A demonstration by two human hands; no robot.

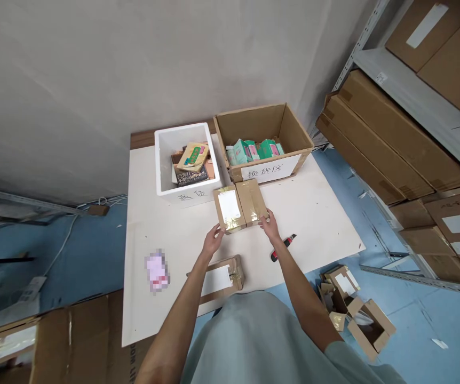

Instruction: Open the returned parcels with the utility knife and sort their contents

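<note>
A small brown cardboard box (253,201) lies on the white table in front of me, with a white label on its left half, shiny tape along its near edge and a seam down its top. My left hand (214,240) grips its near left corner, fingertips against the side. At the near right corner, my right hand (270,226) has its thumb and fingers on the box. A red and black box cutter (283,248) lies just beside my right forearm. Closer to my body, partly behind my left forearm, is another taped cardboard parcel (236,272) with a white label.
Behind the box stand a white foam box (160,160) with books and a large open carton (250,120) with green and white packages. A blurred pink item (157,271) lies on the table (142,314) at left. Opened cartons (378,320) lie on the floor; shelves (410,90) hold boxes at right.
</note>
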